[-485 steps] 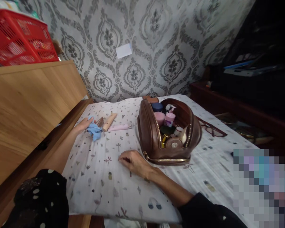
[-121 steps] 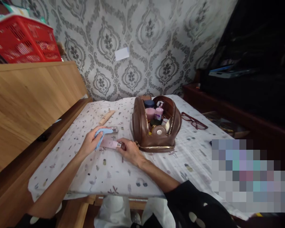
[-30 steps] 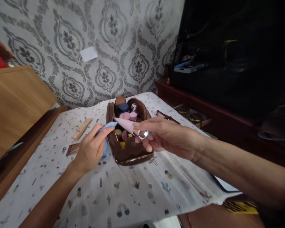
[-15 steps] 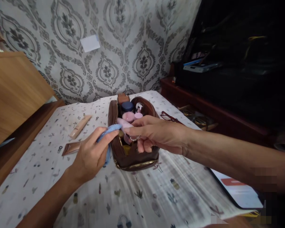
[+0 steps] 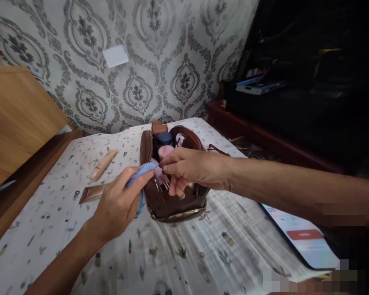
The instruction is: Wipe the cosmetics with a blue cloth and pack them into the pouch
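My left hand (image 5: pixel 119 200) is closed on a folded blue cloth (image 5: pixel 146 167), at the left side of an open brown zip bag (image 5: pixel 176 213). My right hand (image 5: pixel 187 166) reaches over the bag's opening with thumb and forefinger drawn together; whether anything sits between them is hidden. Just under those fingertips a pale pink tube (image 5: pixel 160 175) lies inside the bag by the left zip. Farther back in the bag are a dark blue lid (image 5: pixel 165 138), a pink round lid (image 5: pixel 165 152) and a small clear-capped bottle (image 5: pixel 180 140).
Left of the bag, a beige tube (image 5: pixel 103 164) and a bronze tube (image 5: pixel 91 194) lie on the patterned sheet (image 5: pixel 160 258). A phone (image 5: pixel 301 237) lies at the right, under my forearm. Dark red glasses (image 5: pixel 217 150) are beyond my right wrist. A wooden board (image 5: pixel 21 123) stands at the left.
My right hand has moved slightly left and down into the bag. The pink tube, earlier between its fingers, now sits lower in the bag. My left hand stays with the cloth.
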`<control>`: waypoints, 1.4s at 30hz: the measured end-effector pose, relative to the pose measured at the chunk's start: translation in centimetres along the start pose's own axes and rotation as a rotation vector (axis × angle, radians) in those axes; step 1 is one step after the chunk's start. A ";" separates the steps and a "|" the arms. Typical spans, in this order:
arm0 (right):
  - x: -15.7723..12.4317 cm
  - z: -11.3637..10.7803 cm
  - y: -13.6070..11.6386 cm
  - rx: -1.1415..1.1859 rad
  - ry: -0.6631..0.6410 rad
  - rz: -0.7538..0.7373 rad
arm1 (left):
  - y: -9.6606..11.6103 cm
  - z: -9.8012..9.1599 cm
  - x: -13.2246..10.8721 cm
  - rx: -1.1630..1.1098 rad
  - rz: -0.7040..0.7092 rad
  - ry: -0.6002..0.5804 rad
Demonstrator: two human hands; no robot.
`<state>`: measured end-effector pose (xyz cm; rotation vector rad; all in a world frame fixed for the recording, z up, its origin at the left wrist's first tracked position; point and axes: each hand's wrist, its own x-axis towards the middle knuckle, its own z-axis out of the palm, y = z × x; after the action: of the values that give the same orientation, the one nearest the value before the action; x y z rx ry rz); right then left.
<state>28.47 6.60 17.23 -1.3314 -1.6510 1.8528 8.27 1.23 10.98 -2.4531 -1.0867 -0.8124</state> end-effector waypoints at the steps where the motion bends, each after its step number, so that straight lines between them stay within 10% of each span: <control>1: 0.3 -0.2 0.1 -0.008 0.017 -0.030 | 0.0 0.0 0.0 -0.002 0.002 0.000; 8: 1.9 -1.1 0.2 -0.648 0.219 -0.236 | 0.0 0.2 0.0 -0.018 -0.011 0.002; 14: 2.0 -0.1 -0.5 -1.102 0.070 -0.177 | 0.2 0.3 -0.1 -0.009 -0.036 0.018; 29: 1.7 -1.4 0.1 -0.775 0.078 -0.201 | -0.3 -0.1 -0.5 -0.166 -0.150 0.007; 36: -2.8 -1.3 1.2 -0.467 0.441 -0.609 | -7.2 0.0 -4.3 -0.063 -0.474 0.017; 42: -5.4 3.8 5.0 -0.576 -0.061 -0.762 | -15.8 1.2 -7.3 0.154 -0.787 -0.223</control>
<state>29.87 -1.09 14.58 -0.6250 -2.3844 1.0153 -7.18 8.05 6.65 -1.9921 -2.1653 -0.6132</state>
